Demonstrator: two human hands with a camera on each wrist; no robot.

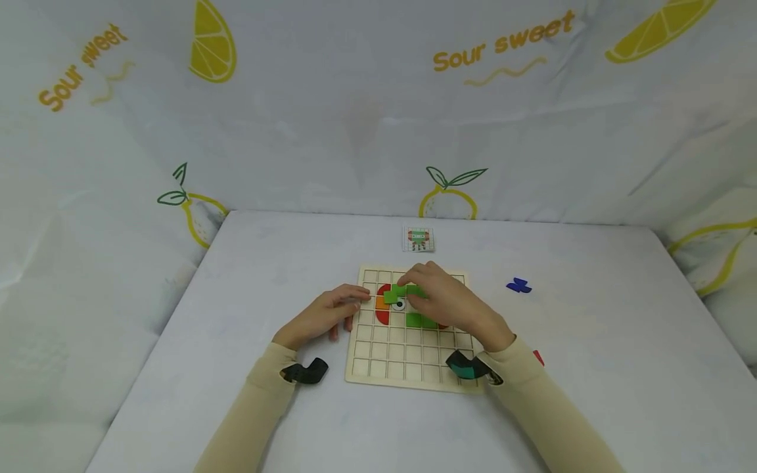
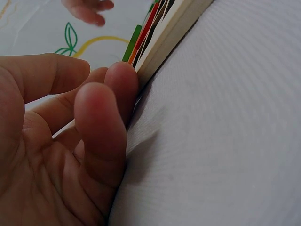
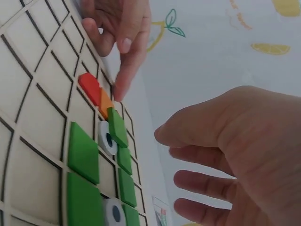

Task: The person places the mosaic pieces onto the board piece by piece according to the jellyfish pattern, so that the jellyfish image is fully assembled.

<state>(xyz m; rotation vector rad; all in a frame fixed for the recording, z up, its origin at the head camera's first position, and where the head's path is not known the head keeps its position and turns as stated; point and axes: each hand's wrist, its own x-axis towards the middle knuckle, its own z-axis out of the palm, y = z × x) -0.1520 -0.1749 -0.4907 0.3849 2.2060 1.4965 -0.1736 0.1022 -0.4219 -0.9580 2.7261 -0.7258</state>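
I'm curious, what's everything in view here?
Table: one, white, below
Lemon-print backdrop: one, white, behind table
Gridded board: one, pale, on table
Green tiles: at least six, green, on board
Red tiles: three visible, red, on board
Orange tile: one, orange, between red tiles
Eye discs: two, white and dark, on board
Blue pieces: several, blue, right of board
Loose piece: one, red, also right
Card: at least one, multicoloured, beyond board
Wrist devices: two, dark, at cuffs
Sleeves: two, beige, on arms
Left hand: one, by board's edge
Right hand: one, over board

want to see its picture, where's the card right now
In the head view, the card lies just right of centre, beyond the far edge of the board and left of the blue pieces.
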